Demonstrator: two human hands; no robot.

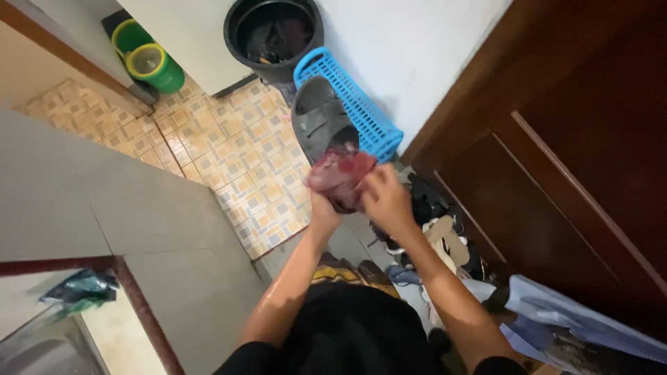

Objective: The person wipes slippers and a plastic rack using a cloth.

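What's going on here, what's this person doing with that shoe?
A person holds a grey slipper up in front of them with the left hand, sole facing the camera. The right hand presses a dark red cloth against its heel end. Behind it, a blue plastic basket leans by the wall next to a black bucket. Below, more footwear lies piled on the floor beside a dark wooden door.

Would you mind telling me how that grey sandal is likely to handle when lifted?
The grey sandal looks like thick moulded foam, so probably light and slightly bendy. The left hand and right hand rub it with a reddish cloth; the forearm glistens, so it may be slippery.
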